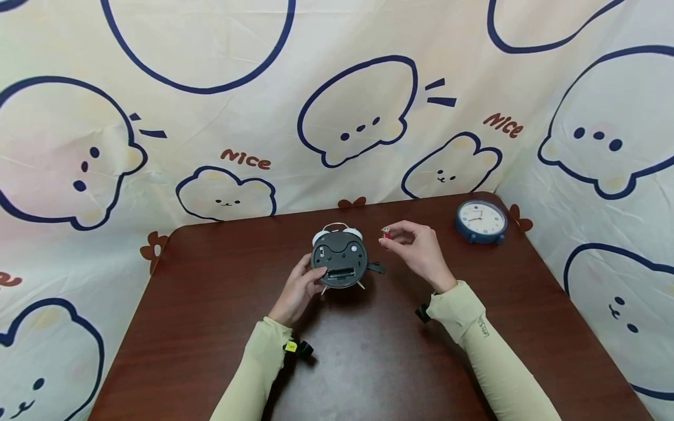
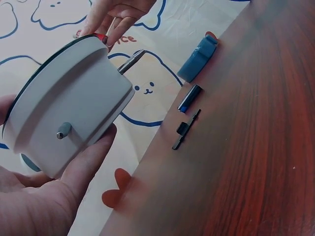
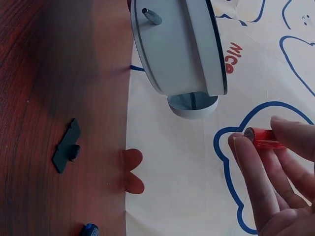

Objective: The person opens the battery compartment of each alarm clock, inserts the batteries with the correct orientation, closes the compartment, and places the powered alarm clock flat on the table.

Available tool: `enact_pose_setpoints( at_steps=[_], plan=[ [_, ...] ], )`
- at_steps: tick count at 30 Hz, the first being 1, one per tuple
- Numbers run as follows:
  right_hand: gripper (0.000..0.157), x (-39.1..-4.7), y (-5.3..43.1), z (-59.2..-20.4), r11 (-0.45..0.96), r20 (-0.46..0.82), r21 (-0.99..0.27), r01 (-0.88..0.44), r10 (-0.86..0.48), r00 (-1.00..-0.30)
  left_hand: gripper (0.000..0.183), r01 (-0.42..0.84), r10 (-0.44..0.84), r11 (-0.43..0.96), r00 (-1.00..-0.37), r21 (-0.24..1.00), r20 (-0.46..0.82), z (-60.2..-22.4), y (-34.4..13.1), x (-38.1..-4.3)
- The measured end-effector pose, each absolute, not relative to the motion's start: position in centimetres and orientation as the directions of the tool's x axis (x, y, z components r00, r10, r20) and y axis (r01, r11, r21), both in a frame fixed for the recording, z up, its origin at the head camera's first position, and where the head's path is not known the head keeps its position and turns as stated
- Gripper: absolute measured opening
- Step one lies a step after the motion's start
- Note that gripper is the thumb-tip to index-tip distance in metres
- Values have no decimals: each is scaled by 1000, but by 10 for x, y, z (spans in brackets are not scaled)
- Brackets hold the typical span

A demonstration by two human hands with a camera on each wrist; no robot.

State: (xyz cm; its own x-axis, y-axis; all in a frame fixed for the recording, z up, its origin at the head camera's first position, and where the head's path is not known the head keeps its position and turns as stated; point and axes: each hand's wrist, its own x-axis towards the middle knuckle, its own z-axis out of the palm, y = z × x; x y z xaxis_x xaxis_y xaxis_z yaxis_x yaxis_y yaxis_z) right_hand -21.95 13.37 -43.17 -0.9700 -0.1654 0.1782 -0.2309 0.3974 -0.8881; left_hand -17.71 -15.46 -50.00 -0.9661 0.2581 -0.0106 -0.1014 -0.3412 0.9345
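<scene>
My left hand (image 1: 296, 291) grips a twin-bell alarm clock (image 1: 337, 260) by its lower left side, thumb on the dark back. That back faces the head camera, and its battery compartment (image 1: 341, 273) is uncovered. In the left wrist view the clock's white casing (image 2: 74, 93) and metal legs show. To the right of the clock, my right hand (image 1: 423, 254) pinches a small red battery (image 3: 263, 137) between thumb and fingertips, apart from the compartment. A black battery cover (image 3: 66, 147) lies on the table close to the clock.
A round blue clock (image 1: 480, 221) sits at the table's back right corner. Another battery (image 2: 189, 98), dark with a blue end, lies beside the cover. Patterned cloth (image 1: 363, 181) hangs along the back and sides of the brown table (image 1: 184, 327).
</scene>
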Motion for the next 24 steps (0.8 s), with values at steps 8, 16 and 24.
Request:
enact_pose_setpoints(
  at_steps=[8, 16, 24],
  plan=[
    [23, -218, 133, -434, 428, 237, -847, -315, -226, -945, 45, -114, 267, -347, -963, 931, -18, -501, -154, -177],
    [23, -214, 127, -433, 428, 323, -805, -412, -266, -908, 46, -109, 265, -348, -964, 931, -14, -500, -153, -177],
    [26, -208, 114, -431, 418, 413, -744, -522, -327, -850, 45, -102, 263, -341, -965, 934, -10, -499, -152, -177]
  ],
)
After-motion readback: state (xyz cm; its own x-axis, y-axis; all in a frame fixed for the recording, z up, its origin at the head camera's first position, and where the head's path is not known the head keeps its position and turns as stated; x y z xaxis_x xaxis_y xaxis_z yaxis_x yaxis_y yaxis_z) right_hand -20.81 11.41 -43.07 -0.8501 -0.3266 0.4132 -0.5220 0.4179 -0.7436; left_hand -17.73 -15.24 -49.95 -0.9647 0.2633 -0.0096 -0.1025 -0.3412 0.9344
